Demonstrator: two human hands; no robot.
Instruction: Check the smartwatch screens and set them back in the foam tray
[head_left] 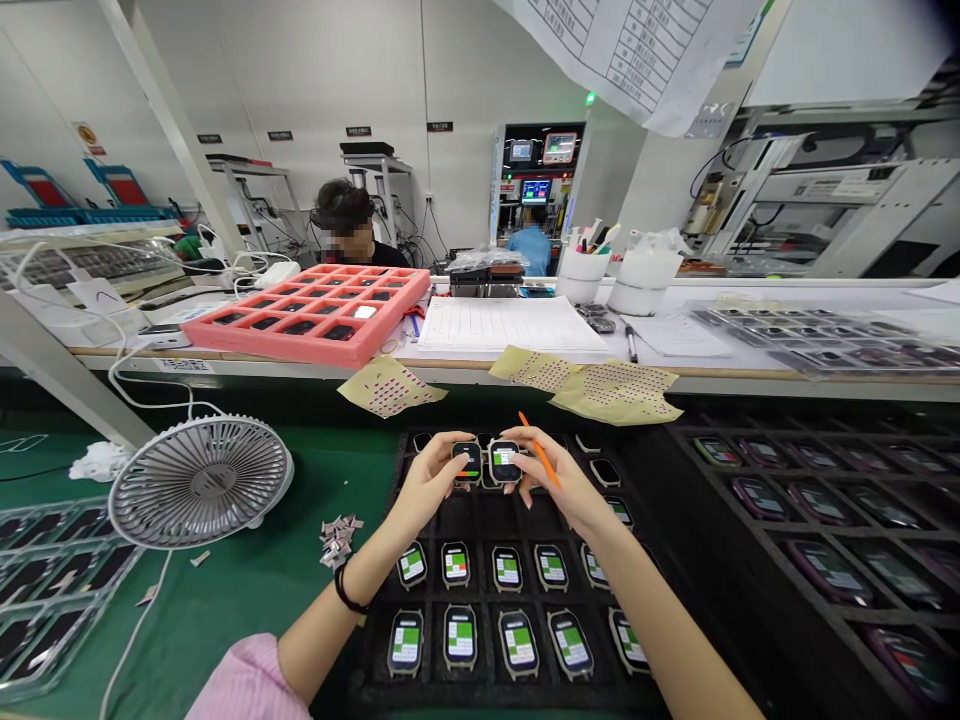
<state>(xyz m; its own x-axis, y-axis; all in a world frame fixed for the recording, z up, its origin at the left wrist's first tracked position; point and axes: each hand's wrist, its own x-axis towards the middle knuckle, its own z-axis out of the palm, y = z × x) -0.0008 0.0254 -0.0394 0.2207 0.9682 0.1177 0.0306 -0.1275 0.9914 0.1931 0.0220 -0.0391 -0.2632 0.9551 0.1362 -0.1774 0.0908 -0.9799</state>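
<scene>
My left hand [429, 483] pinches a small square smartwatch [467, 462] by its edges, with its screen lit. My right hand [553, 482] holds a second smartwatch [505, 462] beside the first, and an orange stylus [540, 450] runs through its fingers. The two watches sit close together but apart. Below my hands lies a black compartment tray [457, 520], with several watches showing green-and-white screens in rows. My wrists and forearms hide part of it.
A second black tray [817, 530] of watches lies to the right. On the green mat are a white fan [199, 480] and scraps of sticker backing [337, 540]. Beyond stand a pink foam tray [304, 315], yellow sticker sheets [619, 392], and a seated co-worker [345, 225].
</scene>
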